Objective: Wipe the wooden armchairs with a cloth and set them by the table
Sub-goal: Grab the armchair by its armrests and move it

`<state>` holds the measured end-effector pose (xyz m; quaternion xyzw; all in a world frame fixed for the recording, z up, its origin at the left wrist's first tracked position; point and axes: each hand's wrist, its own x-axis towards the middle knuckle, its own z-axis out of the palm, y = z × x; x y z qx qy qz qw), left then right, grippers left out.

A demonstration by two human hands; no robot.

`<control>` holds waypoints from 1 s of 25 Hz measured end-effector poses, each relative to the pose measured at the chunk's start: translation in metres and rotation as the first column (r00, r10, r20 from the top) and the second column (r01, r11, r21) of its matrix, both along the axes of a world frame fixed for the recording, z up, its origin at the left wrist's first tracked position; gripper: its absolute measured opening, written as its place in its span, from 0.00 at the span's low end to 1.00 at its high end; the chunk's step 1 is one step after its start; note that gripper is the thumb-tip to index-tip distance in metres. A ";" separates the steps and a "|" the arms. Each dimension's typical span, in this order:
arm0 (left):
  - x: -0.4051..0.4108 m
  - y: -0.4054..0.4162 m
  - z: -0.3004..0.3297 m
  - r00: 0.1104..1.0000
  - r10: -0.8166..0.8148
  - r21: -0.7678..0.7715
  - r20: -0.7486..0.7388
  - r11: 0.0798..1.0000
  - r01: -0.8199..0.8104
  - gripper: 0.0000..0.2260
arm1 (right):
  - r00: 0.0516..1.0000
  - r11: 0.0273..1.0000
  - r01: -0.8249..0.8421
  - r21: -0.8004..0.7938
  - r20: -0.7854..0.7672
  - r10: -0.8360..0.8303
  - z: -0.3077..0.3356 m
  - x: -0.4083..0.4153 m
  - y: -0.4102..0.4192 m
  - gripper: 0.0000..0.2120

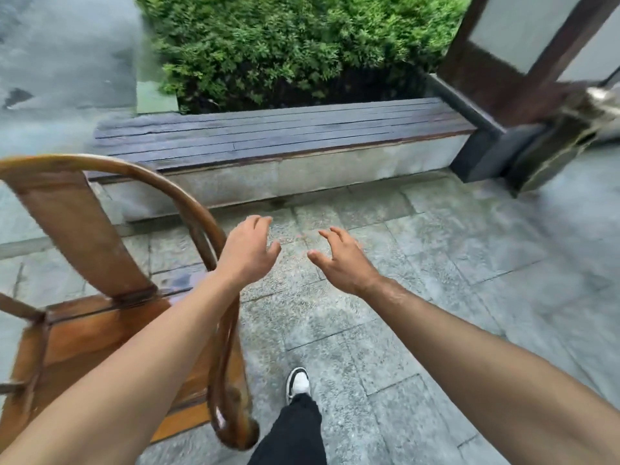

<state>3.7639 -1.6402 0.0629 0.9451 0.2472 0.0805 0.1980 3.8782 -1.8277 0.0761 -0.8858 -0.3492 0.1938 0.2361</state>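
Note:
A brown wooden armchair (84,323) with a curved arm rail and a flat back splat stands at the lower left, on the stone paving. My left hand (246,251) reaches out above the chair's right arm rail, fingers apart, holding nothing. Held out to its right over the bare paving is my right hand (342,260), fingers spread and empty. Neither hand touches the chair. No cloth and no table are in view.
A low bench (278,129) with dark wooden slats on a concrete base runs across ahead, with a green bush (295,41) behind it. A dark wooden post (496,62) on a stone base rises at the right. My shoe (298,384) steps on grey paving.

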 end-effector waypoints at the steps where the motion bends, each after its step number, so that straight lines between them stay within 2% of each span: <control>1: 0.022 0.017 -0.006 1.000 0.023 -0.027 -0.001 0.999 -0.023 0.26 | 0.999 0.998 -0.039 -0.052 0.026 0.040 -0.001 0.025 0.019 0.32; 4: 0.067 0.061 -0.015 0.997 0.077 -0.053 -0.030 0.995 -0.079 0.26 | 0.957 0.960 -0.204 -0.191 0.168 0.236 0.004 0.090 0.086 0.33; 6: 0.092 0.087 -0.012 0.994 0.095 -0.044 -0.053 0.994 -0.098 0.26 | 0.918 0.940 -0.270 -0.211 0.238 0.317 0.011 0.122 0.128 0.32; 13: 0.169 0.199 -0.006 0.973 0.212 0.037 -0.090 0.977 -0.210 0.25 | 0.860 0.883 -0.420 -0.211 0.218 0.461 0.006 0.225 0.258 0.32; 18: 0.219 0.286 -0.008 0.921 0.303 0.142 -0.245 0.951 -0.275 0.24 | 0.772 0.795 -0.573 -0.201 0.194 0.606 -0.025 0.299 0.372 0.33; 22: 0.226 0.341 0.001 0.835 0.446 0.229 -0.321 0.892 -0.389 0.26 | 0.630 0.647 -0.732 -0.214 0.149 0.762 -0.018 0.313 0.481 0.33; 25: 0.188 0.379 0.010 0.709 0.640 0.202 -0.296 0.767 -0.609 0.27 | 0.414 0.442 -0.867 -0.228 0.161 0.896 -0.005 0.284 0.571 0.32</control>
